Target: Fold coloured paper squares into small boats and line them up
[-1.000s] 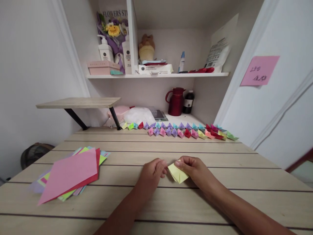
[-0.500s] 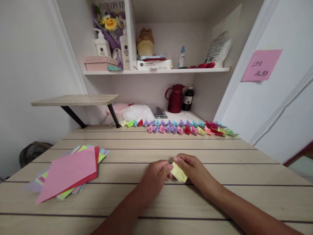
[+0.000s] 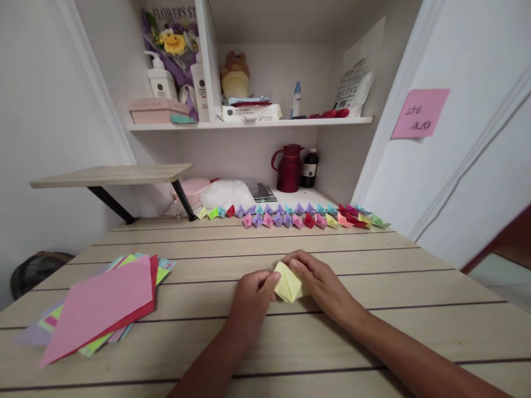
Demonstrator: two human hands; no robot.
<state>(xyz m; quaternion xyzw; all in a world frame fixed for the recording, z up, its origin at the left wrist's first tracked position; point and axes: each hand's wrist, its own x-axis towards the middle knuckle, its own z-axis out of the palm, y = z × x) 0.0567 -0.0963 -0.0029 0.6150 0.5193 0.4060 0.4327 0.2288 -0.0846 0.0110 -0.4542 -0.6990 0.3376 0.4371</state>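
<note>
Yellow folded paper (image 3: pixel 287 283) sits between the two hands, just over the counter (image 3: pixel 373 309). The left hand (image 3: pixel 251 301) pinches its left corner, the right hand (image 3: pixel 317 279) pinches its far side, both equally close.

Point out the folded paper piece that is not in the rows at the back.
The pale yellow piece, held between the left hand and right hand; every other one sits in the rows along the far edge.
</note>
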